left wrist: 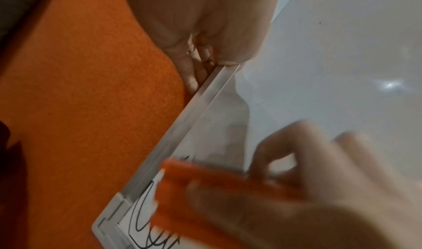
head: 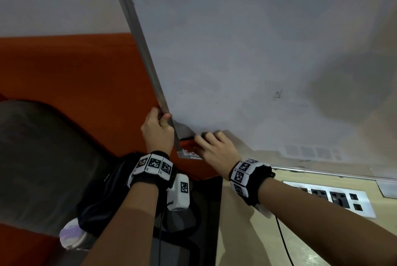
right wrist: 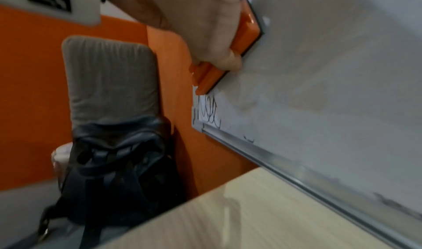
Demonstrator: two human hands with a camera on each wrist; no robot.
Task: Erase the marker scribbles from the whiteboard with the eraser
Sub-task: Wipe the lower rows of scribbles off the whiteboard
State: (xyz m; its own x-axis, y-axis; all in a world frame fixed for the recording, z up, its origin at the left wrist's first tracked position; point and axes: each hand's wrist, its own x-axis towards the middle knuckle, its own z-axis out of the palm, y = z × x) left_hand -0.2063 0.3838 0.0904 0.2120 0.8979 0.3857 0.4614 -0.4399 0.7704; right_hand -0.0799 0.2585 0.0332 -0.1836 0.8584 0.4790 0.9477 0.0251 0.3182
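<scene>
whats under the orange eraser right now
The eraser, gripped by the right hand, lies flat on the whiteboard. Black scribbles show just past its end, in the corner. Whether more ink lies beneath its pad is hidden.

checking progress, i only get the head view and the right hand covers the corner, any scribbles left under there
Observer: Yes. Black scribbles remain in the whiteboard's bottom corner, by the frame.
Operator: where's the eraser against them
Observer: The eraser lies flat on the board just above the scribbles, gripped by the right hand.
Operator: anything further along the bottom edge
Observer: A small dark mark sits just above the bottom frame, beyond the corner loops.
Operator: left hand doing what
Observer: The left hand grips the side frame, fingers behind it.
</scene>
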